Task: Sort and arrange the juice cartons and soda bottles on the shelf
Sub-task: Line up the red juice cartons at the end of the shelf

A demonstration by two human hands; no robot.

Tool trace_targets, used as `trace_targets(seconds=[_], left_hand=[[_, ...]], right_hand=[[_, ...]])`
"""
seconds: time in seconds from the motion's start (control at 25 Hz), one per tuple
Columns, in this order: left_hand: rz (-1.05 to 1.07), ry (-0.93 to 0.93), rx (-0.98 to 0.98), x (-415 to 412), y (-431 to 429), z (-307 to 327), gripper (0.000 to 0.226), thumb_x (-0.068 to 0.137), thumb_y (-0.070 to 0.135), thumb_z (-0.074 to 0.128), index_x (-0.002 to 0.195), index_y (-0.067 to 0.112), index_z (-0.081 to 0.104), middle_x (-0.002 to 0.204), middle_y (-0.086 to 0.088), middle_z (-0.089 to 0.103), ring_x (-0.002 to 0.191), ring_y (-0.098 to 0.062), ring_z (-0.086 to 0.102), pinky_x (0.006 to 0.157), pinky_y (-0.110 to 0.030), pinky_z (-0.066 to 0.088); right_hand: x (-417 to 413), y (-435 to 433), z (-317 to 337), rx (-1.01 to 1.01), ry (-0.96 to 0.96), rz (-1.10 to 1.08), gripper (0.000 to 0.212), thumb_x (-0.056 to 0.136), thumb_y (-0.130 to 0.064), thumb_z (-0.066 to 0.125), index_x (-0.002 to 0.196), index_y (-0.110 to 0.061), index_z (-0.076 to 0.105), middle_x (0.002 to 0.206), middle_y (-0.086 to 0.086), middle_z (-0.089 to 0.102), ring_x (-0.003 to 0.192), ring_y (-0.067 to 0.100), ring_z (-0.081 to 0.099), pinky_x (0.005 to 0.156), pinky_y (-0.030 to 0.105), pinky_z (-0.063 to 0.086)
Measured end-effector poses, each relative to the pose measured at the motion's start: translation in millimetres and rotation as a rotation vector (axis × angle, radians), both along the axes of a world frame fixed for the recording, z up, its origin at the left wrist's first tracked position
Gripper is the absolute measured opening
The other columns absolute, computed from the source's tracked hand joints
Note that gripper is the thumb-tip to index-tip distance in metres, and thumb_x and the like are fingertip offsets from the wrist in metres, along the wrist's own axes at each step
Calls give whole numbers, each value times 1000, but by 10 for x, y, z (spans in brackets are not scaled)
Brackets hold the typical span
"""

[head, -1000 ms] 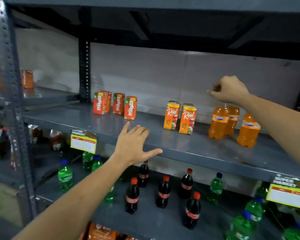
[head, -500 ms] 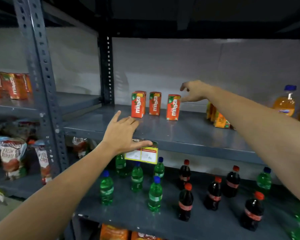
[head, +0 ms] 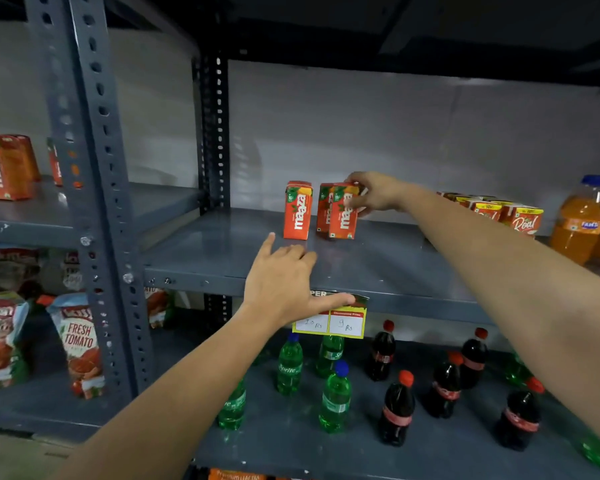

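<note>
Three red Maaza cartons stand on the grey middle shelf (head: 378, 258). The left Maaza carton (head: 298, 210) stands alone. My right hand (head: 374, 192) grips the right Maaza carton (head: 343, 213), pressed against the middle Maaza carton (head: 325, 209). My left hand (head: 284, 282) rests flat and open on the shelf's front edge, below the cartons. Orange Real cartons (head: 523, 220) stand further right, partly hidden by my right arm. Orange Fanta bottles (head: 581, 220) stand at the far right.
On the lower shelf stand several green Sprite bottles (head: 290, 367) and dark cola bottles (head: 397, 408). A yellow price tag (head: 329, 322) hangs from the shelf edge. A grey slotted upright (head: 94, 188) divides off the left bay, with more Maaza cartons (head: 4, 168) and tomato pouches (head: 80, 344).
The view has swung left and closer. My right hand has reached from above the cartons onto the right Maaza carton and closed on it, sliding it against the middle one. My left hand stays on the shelf edge.
</note>
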State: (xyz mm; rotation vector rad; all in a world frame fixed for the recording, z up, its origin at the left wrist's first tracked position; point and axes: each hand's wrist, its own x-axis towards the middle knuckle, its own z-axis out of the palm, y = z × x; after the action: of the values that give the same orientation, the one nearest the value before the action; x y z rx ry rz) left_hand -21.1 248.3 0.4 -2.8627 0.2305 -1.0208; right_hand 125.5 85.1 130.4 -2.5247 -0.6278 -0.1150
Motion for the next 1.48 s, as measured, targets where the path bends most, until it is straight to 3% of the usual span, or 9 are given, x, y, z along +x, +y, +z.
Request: trace_targets(seconds=[0.2,0.32,0.4,0.56,0.68,0.8,0.88,1.12,1.48], left_hand=[[-73,60,-109,-27,-10,42,103,62,95,13,112,19,62,112,2,66,109,-17,58,116,-46,22],[-297,161,-781,66,52,285,81,67,88,37,107,23,65,110,5,67,103,-13,60,92,-34,46],[-262,41,-1082,355,218,430,64,75,66,62,112,13,64,112,-2,67,103,-14,60,83,-22,42],[-92,67,-1099,905,472,513,75,68,42,82,125,6,49,128,-12,57,116,-23,55,91,-26,44],[-132,155,-1110,1101,478,512,71,64,33,86,122,7,53,123,-11,63,108,-22,60,94,-35,50],[-187,157,-1085,1202,495,525,63,65,25,86,118,8,56,119,-9,65,101,-19,63,89,-33,51],[-187,159,-1059,1230,522,522,61,67,22,85,118,8,56,119,-9,65,102,-20,63,89,-35,52],[-224,190,-1115,1280,564,513,63,65,17,86,119,5,56,118,-12,65,102,-22,64,90,-43,54],[-224,201,-1118,1318,611,500,60,64,22,86,115,7,59,116,-10,67,105,-21,63,91,-46,54]], right_hand=[[-13,137,-246,62,-93,22,53,87,-16,64,134,-9,41,131,19,54,117,32,56,87,45,55],[4,69,-597,388,-151,-40,69,75,-25,77,133,-13,41,118,15,59,107,28,61,84,45,56],[22,70,-698,580,-110,-88,71,73,-28,79,131,-15,42,114,8,57,104,24,61,80,41,57],[107,140,-695,665,45,-86,64,74,-21,78,127,-15,43,122,10,57,104,21,58,74,33,55],[153,161,-722,646,97,-52,61,77,-12,75,128,-12,42,122,9,56,105,20,55,78,33,52],[193,148,-733,646,121,-22,58,79,-10,72,129,-11,42,114,4,53,103,16,53,74,27,51],[215,153,-738,638,118,-17,57,79,-12,72,128,-12,42,113,3,53,103,15,53,71,24,51],[208,163,-744,613,130,-5,60,81,-13,71,132,-12,41,124,10,55,106,17,54,85,37,51],[230,167,-773,599,144,24,61,82,-12,70,134,-12,39,131,12,54,112,20,54,86,34,49]])
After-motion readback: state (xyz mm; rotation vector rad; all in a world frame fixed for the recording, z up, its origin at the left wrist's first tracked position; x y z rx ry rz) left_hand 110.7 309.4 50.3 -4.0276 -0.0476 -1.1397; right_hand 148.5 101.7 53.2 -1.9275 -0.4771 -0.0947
